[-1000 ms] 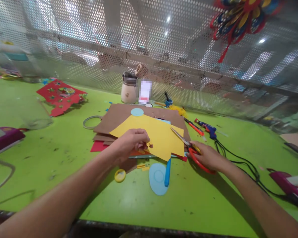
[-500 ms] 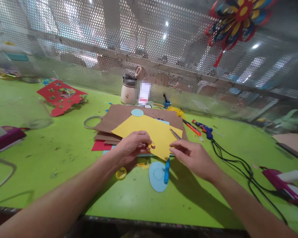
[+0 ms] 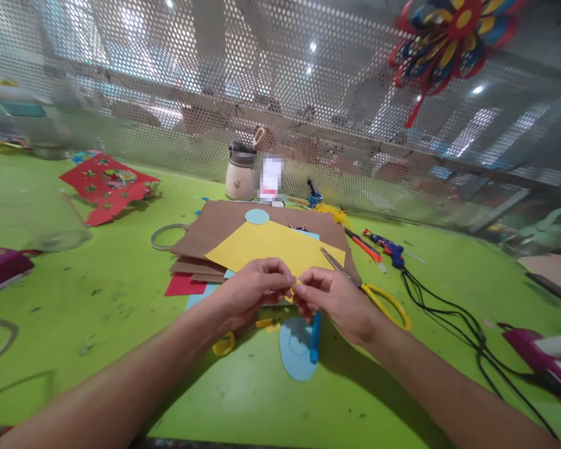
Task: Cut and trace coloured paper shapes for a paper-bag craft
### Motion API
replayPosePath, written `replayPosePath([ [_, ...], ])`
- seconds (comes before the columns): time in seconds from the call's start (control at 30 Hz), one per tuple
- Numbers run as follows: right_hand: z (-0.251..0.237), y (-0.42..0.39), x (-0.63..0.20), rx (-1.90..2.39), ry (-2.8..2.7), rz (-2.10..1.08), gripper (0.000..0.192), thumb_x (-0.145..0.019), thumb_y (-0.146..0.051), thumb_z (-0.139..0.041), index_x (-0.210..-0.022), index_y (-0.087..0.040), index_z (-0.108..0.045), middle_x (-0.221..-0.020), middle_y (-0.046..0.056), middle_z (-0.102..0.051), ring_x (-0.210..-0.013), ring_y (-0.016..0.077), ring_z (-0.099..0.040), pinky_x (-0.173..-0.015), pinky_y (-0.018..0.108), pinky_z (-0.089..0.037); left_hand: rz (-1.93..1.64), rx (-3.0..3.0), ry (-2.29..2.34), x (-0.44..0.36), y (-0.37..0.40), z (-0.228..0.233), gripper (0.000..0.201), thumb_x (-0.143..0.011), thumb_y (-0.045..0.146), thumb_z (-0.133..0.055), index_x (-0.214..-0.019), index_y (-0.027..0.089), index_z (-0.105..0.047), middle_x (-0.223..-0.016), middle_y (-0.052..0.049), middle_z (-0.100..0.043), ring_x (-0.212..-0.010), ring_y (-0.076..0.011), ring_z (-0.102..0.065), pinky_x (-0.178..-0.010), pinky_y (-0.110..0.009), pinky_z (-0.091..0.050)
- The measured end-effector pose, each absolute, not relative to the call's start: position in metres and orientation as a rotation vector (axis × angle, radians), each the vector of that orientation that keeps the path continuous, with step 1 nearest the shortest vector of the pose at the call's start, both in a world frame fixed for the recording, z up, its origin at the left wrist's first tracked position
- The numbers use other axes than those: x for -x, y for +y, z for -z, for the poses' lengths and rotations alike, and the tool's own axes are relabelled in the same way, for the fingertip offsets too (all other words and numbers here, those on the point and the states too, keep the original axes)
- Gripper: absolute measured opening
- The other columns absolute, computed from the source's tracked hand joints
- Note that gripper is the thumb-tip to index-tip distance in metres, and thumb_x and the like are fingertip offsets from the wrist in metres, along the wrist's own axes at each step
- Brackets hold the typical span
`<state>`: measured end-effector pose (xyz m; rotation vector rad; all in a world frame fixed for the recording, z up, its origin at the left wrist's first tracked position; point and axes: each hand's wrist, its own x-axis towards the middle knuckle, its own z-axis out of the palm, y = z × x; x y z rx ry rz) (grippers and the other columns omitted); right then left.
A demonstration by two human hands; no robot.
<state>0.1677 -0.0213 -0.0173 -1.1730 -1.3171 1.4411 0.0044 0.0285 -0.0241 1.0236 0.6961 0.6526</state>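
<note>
My left hand (image 3: 264, 287) and my right hand (image 3: 334, 298) meet fingertip to fingertip, pinching a small yellow paper piece (image 3: 295, 288) between them. Beneath them lies a large yellow paper sheet (image 3: 257, 245) on brown cardboard (image 3: 201, 227). Yellow-handled scissors (image 3: 387, 305) rest by my right hand, blades over the sheet's right corner. Below my hands is a light blue oval cutout (image 3: 295, 365), with a blue pen (image 3: 315, 340) along its right side. A yellow ring-shaped roll (image 3: 223, 344) and small yellow scraps (image 3: 266, 323) sit under my left forearm.
A red star-cut paper (image 3: 105, 193) lies at the back left. At the back stands a beige jug (image 3: 240, 178). To the right are a red utility knife (image 3: 365, 246), a blue glue gun (image 3: 390, 249), black cables (image 3: 453, 324) and a purple device (image 3: 533, 358).
The scissors have left my right hand and now lie on the right. My right hand has moved left to meet my left hand at the small yellow piece.
</note>
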Motion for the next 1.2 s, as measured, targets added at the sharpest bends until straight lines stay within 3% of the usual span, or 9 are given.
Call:
replayPosePath([
  [0.23,0.022,-0.020,-0.170,1.141,-1.185,-1.464,0.028,-0.073,-0.040,-0.072,-0.071,-0.015,-0.059,-0.063,-0.002,-0.060,-0.052,0.0094,-0.053,-0.047,0.023,-0.044,-0.649,-0.961,0.648,-0.005,0.026,0.024,0.035,-0.084,0.046,-0.056,-0.075,0.013,-0.062,-0.069,-0.004,-0.061,-0.059,-0.0099,-0.049,-0.057,-0.022,-0.035],
  [0.4,0.026,-0.021,-0.170,1.148,-1.256,-1.394,0.030,-0.074,-0.044,-0.070,-0.071,-0.016,-0.058,-0.061,-0.002,-0.059,-0.051,0.0100,-0.052,-0.047,0.024,-0.044,-0.671,-1.113,0.764,-0.010,0.024,0.025,0.021,-0.072,0.031,-0.071,-0.071,0.013,-0.060,-0.063,-0.001,-0.059,-0.056,-0.0082,-0.044,-0.054,-0.021,-0.031],
  [0.63,0.026,-0.021,-0.181,1.248,-1.508,-1.337,0.025,-0.079,-0.040,-0.064,-0.079,-0.016,-0.057,-0.064,-0.002,-0.057,-0.055,0.0113,-0.051,-0.053,0.027,-0.044,-0.699,-1.126,0.826,-0.009,0.028,0.023,0.013,-0.068,0.021,-0.070,-0.066,0.013,-0.060,-0.054,0.003,-0.053,-0.050,-0.0067,-0.040,-0.050,-0.020,-0.028],
  [0.7,0.023,-0.024,-0.187,1.321,-1.701,-1.211,0.019,-0.083,-0.035,-0.059,-0.085,-0.016,-0.060,-0.073,0.001,-0.061,-0.061,0.0129,-0.054,-0.058,0.029,-0.045,-0.721,-1.086,0.827,-0.008,0.031,0.021,0.012,-0.067,0.019,-0.071,-0.066,0.014,-0.059,-0.054,0.004,-0.053,-0.049,-0.0066,-0.041,-0.049,-0.020,-0.029],
  [0.8,0.018,-0.033,-0.195,1.405,-2.220,-0.767,0.016,-0.086,-0.028,-0.056,-0.093,-0.015,-0.065,-0.086,0.007,-0.066,-0.078,0.0187,-0.058,-0.070,0.033,-0.045,-0.718,-1.039,0.829,-0.007,0.033,0.022,0.013,-0.065,0.017,-0.070,-0.065,0.014,-0.058,-0.055,0.004,-0.055,-0.049,-0.0066,-0.044,-0.051,-0.020,-0.033],
  [0.9,0.016,-0.041,-0.203,1.418,-2.574,-0.408,0.018,-0.089,-0.026,-0.053,-0.095,-0.016,-0.067,-0.089,0.010,-0.068,-0.086,0.0233,-0.058,-0.072,0.035,-0.042,-0.679,-1.040,0.818,-0.007,0.033,0.025,0.013,-0.066,0.018,-0.069,-0.065,0.014,-0.057,-0.060,0.001,-0.059,-0.053,-0.0084,-0.049,-0.056,-0.023,-0.039],
  [1.07,0.027,-0.049,-0.219,1.584,-2.576,-0.294,0.020,-0.089,-0.025,-0.052,-0.096,-0.018,-0.068,-0.086,0.010,-0.069,-0.081,0.0227,-0.061,-0.069,0.033,-0.040,-0.603,-1.084,0.799,-0.009,0.031,0.028,0.013,-0.068,0.019,-0.068,-0.067,0.014,-0.056,-0.072,-0.005,-0.067,-0.056,-0.0093,-0.051,-0.057,-0.024,-0.039],
  [1.2,0.030,-0.053,-0.220,1.619,-2.428,-0.359,0.020,-0.090,-0.025,-0.050,-0.093,-0.017,-0.068,-0.087,0.008,-0.070,-0.076,0.0204,-0.062,-0.067,0.031,-0.040,-0.558,-1.128,0.820,-0.010,0.031,0.027,0.013,-0.070,0.019,-0.067,-0.068,0.014,-0.056,-0.066,-0.004,-0.066,-0.053,-0.0084,-0.050,-0.054,-0.022,-0.036],
])
